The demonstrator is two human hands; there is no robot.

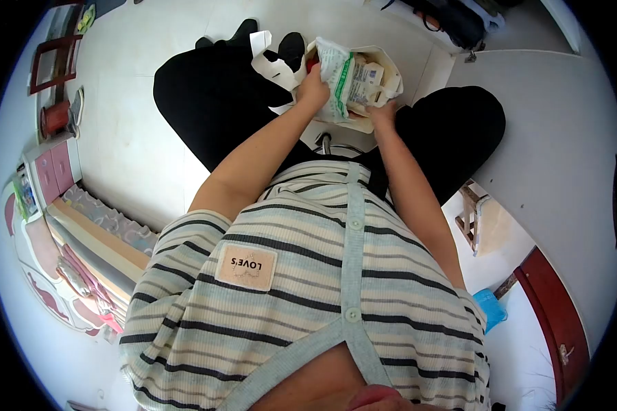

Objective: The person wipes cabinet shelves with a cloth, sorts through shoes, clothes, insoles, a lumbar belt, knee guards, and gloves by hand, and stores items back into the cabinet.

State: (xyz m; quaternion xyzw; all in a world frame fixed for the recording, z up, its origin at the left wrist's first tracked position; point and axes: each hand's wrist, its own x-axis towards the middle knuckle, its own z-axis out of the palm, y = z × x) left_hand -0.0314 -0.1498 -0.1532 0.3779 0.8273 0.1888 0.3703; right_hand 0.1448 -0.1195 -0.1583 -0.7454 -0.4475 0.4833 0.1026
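Observation:
A white open-topped carton with folded-out flaps stands between my knees. In its mouth is a white plastic packet with a green stripe, and beside that lies a packet with small printed text. My left hand is closed at the left side of the green-striped packet, its fingertips partly hidden behind it. Something small and red shows above that hand. At the carton's near right edge, my right hand has its fingers bent around the rim. A torn-looking white flap sticks out to the left.
Dark shoes are on the pale tiled floor beyond my knees. To the right stands a large grey-white panel, with a wooden stool below it. Pink drawers are at the left, and a dark bag lies at the top right.

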